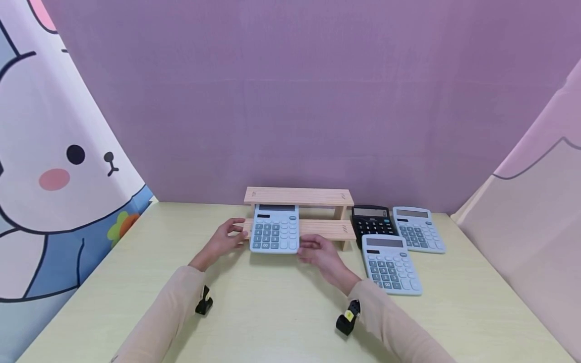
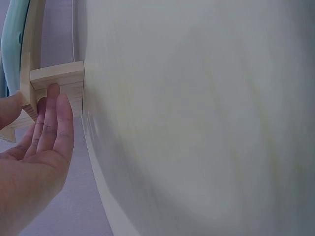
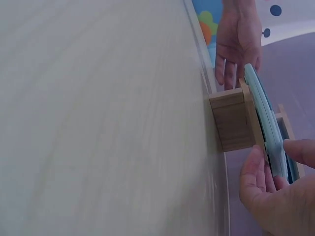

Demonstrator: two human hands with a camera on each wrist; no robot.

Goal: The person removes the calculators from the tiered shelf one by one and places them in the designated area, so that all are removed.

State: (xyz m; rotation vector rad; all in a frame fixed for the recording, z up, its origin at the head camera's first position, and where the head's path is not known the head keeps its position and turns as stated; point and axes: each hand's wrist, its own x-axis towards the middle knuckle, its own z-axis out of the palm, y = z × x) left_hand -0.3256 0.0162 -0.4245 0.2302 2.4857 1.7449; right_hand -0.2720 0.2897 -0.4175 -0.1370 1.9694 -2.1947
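Note:
A light blue calculator [image 1: 274, 229] lies across the lower board of a two-tier wooden shelf [image 1: 327, 229], its screen end just under the upper board. My right hand [image 1: 322, 254] pinches its lower right corner. In the right wrist view, the thumb is on the face of the calculator [image 3: 268, 118] and the fingers [image 3: 251, 169] are curled below. At the shelf's left end is my left hand [image 1: 222, 239], its fingers fairly straight. The left wrist view shows its thumb by the board's edge and its fingertips [image 2: 54, 91] at the shelf leg [image 2: 69, 78].
Right of the shelf lie a black calculator [image 1: 369, 217] and two light blue calculators, one [image 1: 417, 229] at the back and another [image 1: 392, 264] in front, overlapping the black one. A purple cloth wall [image 1: 299, 101] stands behind the pale table [image 1: 263, 312].

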